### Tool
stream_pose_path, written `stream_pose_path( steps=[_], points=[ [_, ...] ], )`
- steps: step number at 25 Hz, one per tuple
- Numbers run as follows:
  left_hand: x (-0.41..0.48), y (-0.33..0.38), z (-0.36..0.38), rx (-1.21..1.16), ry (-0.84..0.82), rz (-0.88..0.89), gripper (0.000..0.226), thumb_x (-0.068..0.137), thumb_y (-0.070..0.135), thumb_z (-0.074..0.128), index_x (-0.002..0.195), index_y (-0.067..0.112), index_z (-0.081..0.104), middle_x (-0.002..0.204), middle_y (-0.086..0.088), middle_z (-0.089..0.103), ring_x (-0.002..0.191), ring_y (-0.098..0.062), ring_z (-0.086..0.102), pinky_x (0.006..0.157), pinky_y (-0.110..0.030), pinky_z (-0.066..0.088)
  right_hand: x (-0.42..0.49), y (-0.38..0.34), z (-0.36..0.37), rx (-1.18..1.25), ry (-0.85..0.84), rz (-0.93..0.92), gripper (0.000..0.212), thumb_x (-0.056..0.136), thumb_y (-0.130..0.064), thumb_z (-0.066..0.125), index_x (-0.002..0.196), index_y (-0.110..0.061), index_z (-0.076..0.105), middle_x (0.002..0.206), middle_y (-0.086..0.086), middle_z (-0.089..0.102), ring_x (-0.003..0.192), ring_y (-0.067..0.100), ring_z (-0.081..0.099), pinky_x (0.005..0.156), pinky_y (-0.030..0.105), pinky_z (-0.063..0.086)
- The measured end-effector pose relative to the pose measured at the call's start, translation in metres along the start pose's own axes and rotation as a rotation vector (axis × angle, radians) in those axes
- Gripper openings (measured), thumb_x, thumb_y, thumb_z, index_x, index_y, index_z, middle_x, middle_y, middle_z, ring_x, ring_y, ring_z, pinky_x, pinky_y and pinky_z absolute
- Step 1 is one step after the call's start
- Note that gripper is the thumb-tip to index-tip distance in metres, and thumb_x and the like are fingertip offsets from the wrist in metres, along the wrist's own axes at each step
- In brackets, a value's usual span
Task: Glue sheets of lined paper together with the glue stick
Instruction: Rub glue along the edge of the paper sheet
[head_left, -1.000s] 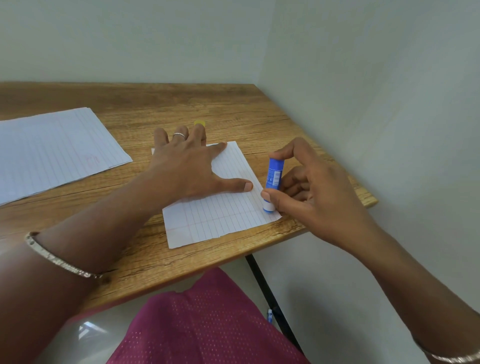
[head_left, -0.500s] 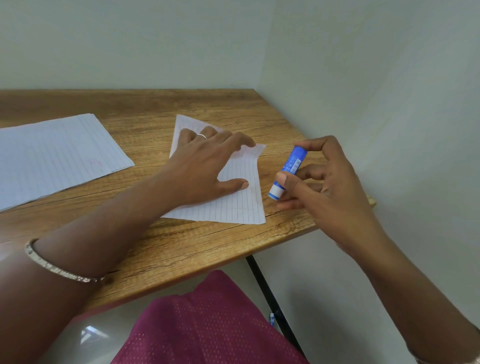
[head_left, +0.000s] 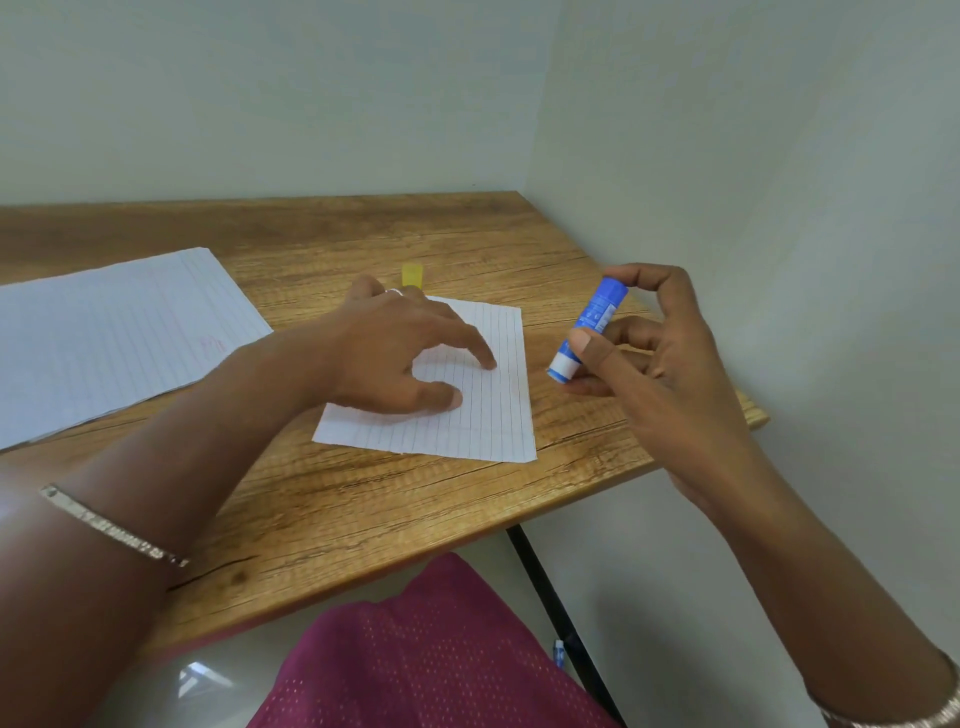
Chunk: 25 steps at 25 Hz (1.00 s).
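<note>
Filling a pale-walled corner (head_left: 525, 130), the wooden table (head_left: 363, 519) carries a lined sheet (head_left: 504, 415) pressed by the spread left hand (head_left: 395, 348); the right hand (head_left: 670, 364) pinches the glue stick (head_left: 595, 317).

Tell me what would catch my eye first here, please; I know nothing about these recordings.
The bright blue glue stick, held tilted in the right hand near the right edge of the wooden table, stands out most. Next, the left hand presses its fingertips on a small lined sheet in the middle, with a small yellow cap just beyond it. Larger lined sheets lie at the far left.
</note>
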<state>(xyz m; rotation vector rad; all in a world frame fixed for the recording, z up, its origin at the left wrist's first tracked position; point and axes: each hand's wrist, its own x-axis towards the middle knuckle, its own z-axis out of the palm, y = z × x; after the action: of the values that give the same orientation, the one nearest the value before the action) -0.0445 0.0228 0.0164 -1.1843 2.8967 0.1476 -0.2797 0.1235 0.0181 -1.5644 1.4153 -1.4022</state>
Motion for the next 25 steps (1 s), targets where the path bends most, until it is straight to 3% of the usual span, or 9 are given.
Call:
stream_pose_path(
  steps=[3, 5, 7, 10, 13, 16, 19, 21, 25],
  points=[
    [-0.007, 0.013, -0.006, 0.149, -0.027, -0.052, 0.065, 0.082, 0.075, 0.025, 0.144, 0.059, 0.030, 0.147, 0.017, 0.047, 0.137, -0.016, 0.039, 0.104, -0.048, 0.021, -0.001, 0.004, -0.009, 0.006, 0.004, 0.010, 0.043, 0.096, -0.016, 0.071, 0.133, -0.024, 0.049, 0.084, 0.006, 0.074, 0.081, 0.023, 0.080, 0.076, 0.036, 0.065],
    [-0.016, 0.027, -0.004, 0.278, 0.010, -0.114, 0.070, 0.084, 0.078, 0.011, 0.148, 0.055, 0.026, 0.137, 0.011, 0.055, 0.131, -0.019, 0.046, 0.104, -0.048, 0.025, -0.002, 0.004, -0.013, 0.015, -0.002, 0.014, 0.043, 0.096, -0.016, 0.071, 0.133, -0.024, 0.049, 0.083, 0.007, 0.075, 0.082, 0.022, 0.080, 0.076, 0.033, 0.065],
    [-0.029, 0.040, -0.001, 0.397, 0.081, -0.216, 0.080, 0.083, 0.081, 0.003, 0.144, 0.046, 0.042, 0.120, 0.007, 0.064, 0.120, -0.022, 0.055, 0.102, -0.048, 0.028, -0.002, 0.004, -0.016, 0.030, -0.008, 0.011, 0.043, 0.096, -0.016, 0.071, 0.133, -0.024, 0.049, 0.083, 0.007, 0.076, 0.082, 0.022, 0.080, 0.076, 0.032, 0.065],
    [-0.045, 0.053, 0.000, 0.491, 0.122, -0.440, 0.087, 0.080, 0.085, 0.004, 0.101, 0.029, 0.068, 0.087, 0.005, 0.068, 0.089, -0.021, 0.060, 0.097, -0.048, 0.029, 0.002, 0.005, -0.012, 0.057, -0.031, -0.004, 0.043, 0.095, -0.016, 0.072, 0.132, -0.022, 0.050, 0.081, 0.006, 0.076, 0.080, 0.023, 0.080, 0.074, 0.033, 0.065],
    [-0.048, 0.058, 0.002, 0.460, 0.139, -0.628, 0.082, 0.077, 0.090, 0.009, 0.076, 0.022, 0.055, 0.063, 0.004, 0.051, 0.068, -0.020, 0.049, 0.097, -0.048, 0.032, 0.008, 0.004, 0.001, 0.062, -0.070, -0.028, 0.043, 0.094, -0.015, 0.073, 0.131, -0.019, 0.051, 0.082, 0.010, 0.076, 0.079, 0.023, 0.080, 0.074, 0.035, 0.065],
    [-0.046, 0.062, 0.004, 0.388, 0.236, -0.721, 0.082, 0.081, 0.087, 0.014, 0.085, 0.018, 0.058, 0.077, 0.000, 0.060, 0.073, -0.022, 0.056, 0.092, -0.045, 0.038, 0.020, 0.007, 0.017, 0.007, -0.086, -0.056, 0.043, 0.093, -0.016, 0.075, 0.129, -0.018, 0.051, 0.083, 0.010, 0.077, 0.076, 0.021, 0.080, 0.075, 0.040, 0.066],
    [-0.045, 0.061, 0.004, 0.284, 0.366, -0.591, 0.066, 0.093, 0.072, 0.022, 0.110, 0.023, 0.063, 0.108, 0.001, 0.065, 0.099, -0.024, 0.062, 0.090, -0.044, 0.038, 0.036, 0.015, 0.032, -0.109, -0.074, -0.095, 0.044, 0.091, -0.021, 0.078, 0.126, -0.022, 0.051, 0.082, 0.005, 0.078, 0.072, 0.016, 0.079, 0.078, 0.043, 0.065],
    [-0.046, 0.056, 0.006, 0.137, 0.292, -0.454, 0.065, 0.088, 0.075, 0.028, 0.127, 0.034, 0.059, 0.125, 0.007, 0.061, 0.115, -0.022, 0.057, 0.094, -0.045, 0.037, 0.046, 0.019, 0.041, -0.193, -0.078, -0.136, 0.046, 0.089, -0.023, 0.080, 0.125, -0.024, 0.051, 0.082, 0.005, 0.077, 0.071, 0.015, 0.078, 0.077, 0.042, 0.065],
    [-0.047, 0.052, 0.017, 0.065, 0.106, -0.339, 0.088, 0.076, 0.090, 0.028, 0.147, 0.040, 0.041, 0.148, 0.014, 0.045, 0.135, -0.020, 0.040, 0.102, -0.049, 0.031, 0.062, 0.024, 0.056, -0.285, -0.093, -0.219, 0.045, 0.088, -0.022, 0.080, 0.124, -0.022, 0.052, 0.079, 0.003, 0.075, 0.068, 0.012, 0.076, 0.073, 0.042, 0.065]
  ],
)
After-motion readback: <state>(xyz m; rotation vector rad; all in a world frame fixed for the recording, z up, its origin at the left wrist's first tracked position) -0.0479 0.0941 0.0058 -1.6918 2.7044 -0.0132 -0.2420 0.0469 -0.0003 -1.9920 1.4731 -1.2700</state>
